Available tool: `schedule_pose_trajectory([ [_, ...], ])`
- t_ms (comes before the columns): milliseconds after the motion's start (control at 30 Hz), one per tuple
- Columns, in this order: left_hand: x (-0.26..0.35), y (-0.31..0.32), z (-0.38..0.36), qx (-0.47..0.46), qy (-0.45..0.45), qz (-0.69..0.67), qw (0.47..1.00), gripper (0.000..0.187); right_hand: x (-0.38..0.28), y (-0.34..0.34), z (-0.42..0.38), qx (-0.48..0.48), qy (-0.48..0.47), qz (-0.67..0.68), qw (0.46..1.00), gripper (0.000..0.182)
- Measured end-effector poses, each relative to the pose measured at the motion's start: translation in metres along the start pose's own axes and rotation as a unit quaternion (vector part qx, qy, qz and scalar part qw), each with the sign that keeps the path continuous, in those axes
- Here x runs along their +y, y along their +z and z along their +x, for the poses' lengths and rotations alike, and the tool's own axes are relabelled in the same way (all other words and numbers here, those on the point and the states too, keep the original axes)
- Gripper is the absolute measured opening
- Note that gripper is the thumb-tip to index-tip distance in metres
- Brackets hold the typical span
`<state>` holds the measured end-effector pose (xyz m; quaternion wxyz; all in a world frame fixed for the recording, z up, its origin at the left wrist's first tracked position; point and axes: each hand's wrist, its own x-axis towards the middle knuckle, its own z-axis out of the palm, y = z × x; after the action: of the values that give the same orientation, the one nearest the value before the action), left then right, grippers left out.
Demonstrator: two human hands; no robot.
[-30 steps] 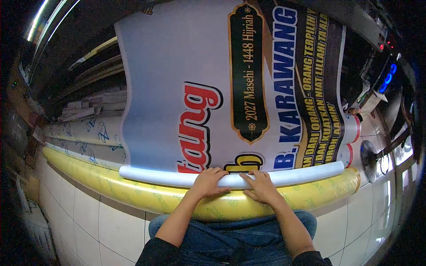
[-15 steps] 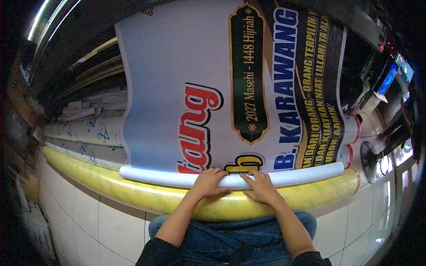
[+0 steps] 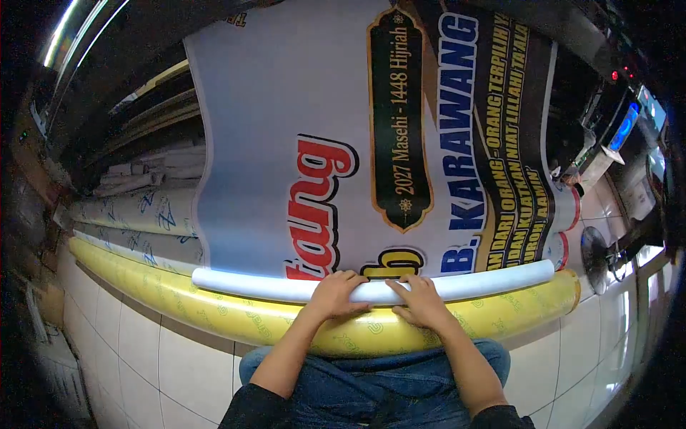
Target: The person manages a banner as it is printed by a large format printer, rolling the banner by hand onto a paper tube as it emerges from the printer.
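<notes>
A large printed banner [image 3: 286, 93] hangs down in front of me, with red, blue and yellow lettering and a dark green panel. Its lower end is wound into a white roll [image 3: 486, 282] that lies along a long yellow wrapped roll [image 3: 214, 307]. My left hand [image 3: 337, 294] grips the white roll near its middle, fingers over the top. Just to its right, my right hand [image 3: 418, 300] holds the same roll, its fingers curled over it too. A short stretch of white roll shows between the hands. The palms' undersides are hidden.
Patterned grey rolls [image 3: 136, 207] lie at the left behind the yellow one. On the right stand a dark fan [image 3: 594, 250] and a lit blue screen [image 3: 626, 127]. Pale floor tiles [image 3: 186, 357] run below. A dark machine overhangs the banner's top.
</notes>
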<state>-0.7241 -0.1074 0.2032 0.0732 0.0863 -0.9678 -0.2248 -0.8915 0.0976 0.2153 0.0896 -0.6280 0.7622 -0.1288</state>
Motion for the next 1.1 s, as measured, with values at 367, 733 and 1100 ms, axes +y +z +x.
schedule_pose_trajectory([
  [367, -0.001, -0.011, -0.003, -0.024, 0.004, -0.008, 1.000, 0.065, 0.005, -0.011, 0.002, -0.011, 0.005, 0.013, 1.000, 0.068],
  [733, -0.034, -0.048, -0.045, -0.013, -0.121, 0.093, 0.988, 0.073, 0.042, -0.041, -0.024, -0.012, 0.135, -0.014, 0.991, 0.052],
  [1100, -0.043, -0.061, -0.039, -0.077, -0.167, 0.007, 0.983, 0.056, 0.055, -0.049, -0.020, -0.067, 0.139, 0.020, 0.988, 0.046],
])
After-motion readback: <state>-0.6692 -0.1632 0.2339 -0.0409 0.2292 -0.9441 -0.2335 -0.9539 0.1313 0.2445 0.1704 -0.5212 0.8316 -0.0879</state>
